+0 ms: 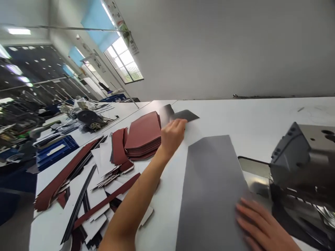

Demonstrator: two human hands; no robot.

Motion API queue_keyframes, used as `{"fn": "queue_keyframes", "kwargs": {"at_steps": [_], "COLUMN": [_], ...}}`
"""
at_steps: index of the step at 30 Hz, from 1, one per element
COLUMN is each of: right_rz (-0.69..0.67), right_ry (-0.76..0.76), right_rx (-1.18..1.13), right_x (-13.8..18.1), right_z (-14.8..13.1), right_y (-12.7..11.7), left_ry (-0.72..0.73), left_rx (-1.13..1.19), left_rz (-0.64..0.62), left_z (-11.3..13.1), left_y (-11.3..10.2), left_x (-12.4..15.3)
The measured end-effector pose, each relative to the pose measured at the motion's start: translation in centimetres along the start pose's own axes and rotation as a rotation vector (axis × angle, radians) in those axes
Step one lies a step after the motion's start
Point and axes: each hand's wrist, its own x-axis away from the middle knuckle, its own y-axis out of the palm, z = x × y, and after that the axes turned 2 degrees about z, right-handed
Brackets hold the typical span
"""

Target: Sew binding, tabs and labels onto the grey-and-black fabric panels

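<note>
Gray sheet (211,188) on a white table (267,122), its near end cut off.
Blurred right hand (264,226) hides part of its right edge, fingers slightly spread; left hand (173,134) curls at a dark gray piece (187,115), pinch unclear. Cropped sewing machine (300,164) right, stacked burgundy panels (143,130) left. Sheet's long axis points wallward.

Blue crate (47,161) at left — bright window (124,61), light-blue blind (98,17) above, grey wall (222,48)

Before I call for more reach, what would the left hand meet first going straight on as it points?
Beyond the dark piece it holds, the left hand would probably meet the grey wall; its height above the white table is unclear.
</note>
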Motion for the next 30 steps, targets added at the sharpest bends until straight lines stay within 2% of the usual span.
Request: {"fn": "queue_keyframes", "kwargs": {"at_steps": [2,3,5,8,10,12,14,20,25,30], "right_rz": [0.015,-0.021,-0.076,-0.185,-0.238,-0.247,-0.245,-0.187,-0.143,-0.021], "right_ry": [0.007,0.039,0.075,0.081,0.087,0.099,0.096,0.173,0.19,0.259], "right_rx": [-0.03,-0.043,-0.081,-0.166,-0.205,-0.219,-0.227,-0.208,-0.242,-0.238], "right_x": [0.3,0.7,2.2,4.7,5.9,6.4,6.6,6.7,6.9,6.7], "right_z": [0.0,-0.2,-0.8,-1.7,-2.2,-2.4,-2.3,-1.0,-0.7,-0.8], "right_y": [-2.4,-3.5,-5.1,-6.7,-7.4,-7.7,-7.6,-6.3,-6.2,-7.0], "left_ry": [0.275,0.418,0.627,0.677,0.666,0.673,0.708,0.914,1.067,1.043], "left_rx": [0.225,0.314,0.391,0.454,0.508,0.541,0.554,0.511,0.519,0.548], "left_rz": [0.123,0.128,0.044,-0.09,-0.19,-0.314,-0.414,-0.47,-0.5,-0.427], "left_z": [3.6,5.4,8.3,10.8,11.2,11.0,10.8,10.6,10.0,11.7], "left_y": [-2.4,-3.3,-4.5,-4.3,-3.3,-2.1,-0.9,2.2,2.2,1.1], "left_x": [6.6,10.3,17.8,26.1,28.7,28.8,27.2,21.3,20.6,21.7]}}
